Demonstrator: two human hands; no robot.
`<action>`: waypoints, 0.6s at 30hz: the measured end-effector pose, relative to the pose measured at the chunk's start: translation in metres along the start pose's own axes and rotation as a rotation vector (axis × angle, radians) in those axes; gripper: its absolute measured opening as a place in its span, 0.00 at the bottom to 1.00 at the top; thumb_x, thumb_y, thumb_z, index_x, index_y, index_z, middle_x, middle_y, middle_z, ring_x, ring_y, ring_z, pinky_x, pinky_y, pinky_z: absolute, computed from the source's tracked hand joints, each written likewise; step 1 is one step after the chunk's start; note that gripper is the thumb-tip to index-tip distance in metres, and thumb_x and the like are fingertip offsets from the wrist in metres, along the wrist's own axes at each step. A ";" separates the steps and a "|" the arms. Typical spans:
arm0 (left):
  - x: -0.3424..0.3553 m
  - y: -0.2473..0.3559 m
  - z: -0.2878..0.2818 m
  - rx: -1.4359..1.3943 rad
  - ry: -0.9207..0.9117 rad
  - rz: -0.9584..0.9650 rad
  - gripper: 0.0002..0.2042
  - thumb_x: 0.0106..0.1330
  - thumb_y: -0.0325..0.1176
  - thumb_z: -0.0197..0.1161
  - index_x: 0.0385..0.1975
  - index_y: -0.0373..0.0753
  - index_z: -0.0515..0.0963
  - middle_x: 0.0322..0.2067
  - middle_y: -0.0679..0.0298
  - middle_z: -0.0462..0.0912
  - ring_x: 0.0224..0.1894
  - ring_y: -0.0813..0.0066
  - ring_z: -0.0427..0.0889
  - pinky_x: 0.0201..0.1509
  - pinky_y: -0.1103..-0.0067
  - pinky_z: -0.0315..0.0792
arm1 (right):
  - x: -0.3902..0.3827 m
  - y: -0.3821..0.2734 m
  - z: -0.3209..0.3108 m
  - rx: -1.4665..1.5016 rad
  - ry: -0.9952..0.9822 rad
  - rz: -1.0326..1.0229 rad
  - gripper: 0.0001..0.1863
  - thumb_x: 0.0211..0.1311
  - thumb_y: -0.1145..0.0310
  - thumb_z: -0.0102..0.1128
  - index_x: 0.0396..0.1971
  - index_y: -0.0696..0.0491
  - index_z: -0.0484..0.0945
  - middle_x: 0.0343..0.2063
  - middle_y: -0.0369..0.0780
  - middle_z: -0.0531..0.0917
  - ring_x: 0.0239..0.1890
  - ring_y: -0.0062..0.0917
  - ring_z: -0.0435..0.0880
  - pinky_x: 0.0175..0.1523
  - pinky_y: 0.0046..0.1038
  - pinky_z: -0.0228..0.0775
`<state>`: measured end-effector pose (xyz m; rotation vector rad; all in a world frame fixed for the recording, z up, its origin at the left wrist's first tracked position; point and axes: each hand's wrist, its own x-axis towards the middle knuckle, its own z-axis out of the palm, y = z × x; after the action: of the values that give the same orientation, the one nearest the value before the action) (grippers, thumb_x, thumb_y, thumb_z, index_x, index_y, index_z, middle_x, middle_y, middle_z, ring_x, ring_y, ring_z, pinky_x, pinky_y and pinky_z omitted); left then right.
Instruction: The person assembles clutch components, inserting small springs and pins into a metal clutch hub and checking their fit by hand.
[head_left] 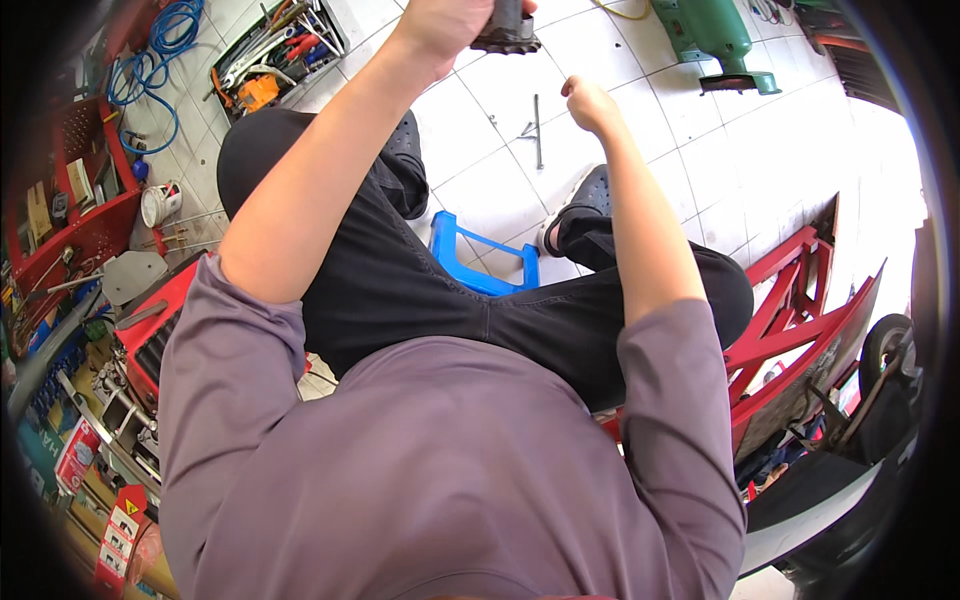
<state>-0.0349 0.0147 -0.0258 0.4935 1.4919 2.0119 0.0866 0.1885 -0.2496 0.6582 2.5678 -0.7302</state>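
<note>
At the top of the head view, my left hand [445,30] is closed around a dark, greasy-looking metal part [505,35] with a scalloped lower edge, partly cut off by the frame. My right hand [588,104] is raised to the right of it, fingers curled; whether they hold anything is hidden. Below and left of my right hand, a long thin steel tool [539,135] lies on the white tiles beside small metal bits. A blue plastic stool [445,255] is between my legs.
A tool tray [335,45] and coiled blue hose [160,70] are upper left. A green machine [725,50] stands upper right. Red metal frames [790,260] are at right. A red cart [95,210], white bucket [158,205] and assorted hardware crowd the left.
</note>
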 end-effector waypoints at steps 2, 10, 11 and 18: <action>0.005 -0.009 -0.008 0.150 -0.126 -0.019 0.10 0.64 0.40 0.62 0.24 0.43 0.75 0.18 0.77 0.69 0.18 0.90 0.66 0.21 0.87 0.61 | 0.018 0.023 0.051 -0.094 0.049 0.014 0.13 0.59 0.66 0.48 0.39 0.53 0.78 0.35 0.50 0.82 0.41 0.45 0.80 0.49 0.39 0.71; 0.021 -0.039 -0.023 0.111 -0.076 -0.048 0.08 0.63 0.37 0.62 0.29 0.39 0.74 0.24 0.72 0.75 0.21 0.86 0.69 0.23 0.86 0.64 | 0.025 0.050 0.177 -0.196 0.162 -0.169 0.10 0.53 0.68 0.55 0.36 0.52 0.76 0.26 0.49 0.81 0.32 0.46 0.80 0.40 0.41 0.72; 0.023 -0.040 -0.021 0.101 -0.112 -0.075 0.09 0.64 0.37 0.60 0.30 0.38 0.73 0.24 0.70 0.76 0.21 0.84 0.72 0.23 0.85 0.66 | 0.027 0.060 0.191 -0.101 0.217 -0.154 0.08 0.54 0.68 0.52 0.33 0.52 0.77 0.24 0.47 0.80 0.31 0.45 0.80 0.43 0.46 0.70; 0.022 -0.030 -0.005 0.039 -0.110 -0.128 0.18 0.52 0.27 0.72 0.42 0.39 0.73 0.31 0.72 0.77 0.35 0.87 0.76 0.40 0.85 0.75 | 0.016 0.080 0.217 -0.372 0.130 -0.328 0.09 0.60 0.63 0.47 0.28 0.49 0.76 0.24 0.43 0.80 0.35 0.40 0.81 0.50 0.49 0.64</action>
<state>-0.0479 0.0313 -0.0570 0.5039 1.4602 1.8313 0.1674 0.1300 -0.4592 0.1732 2.8604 -0.2904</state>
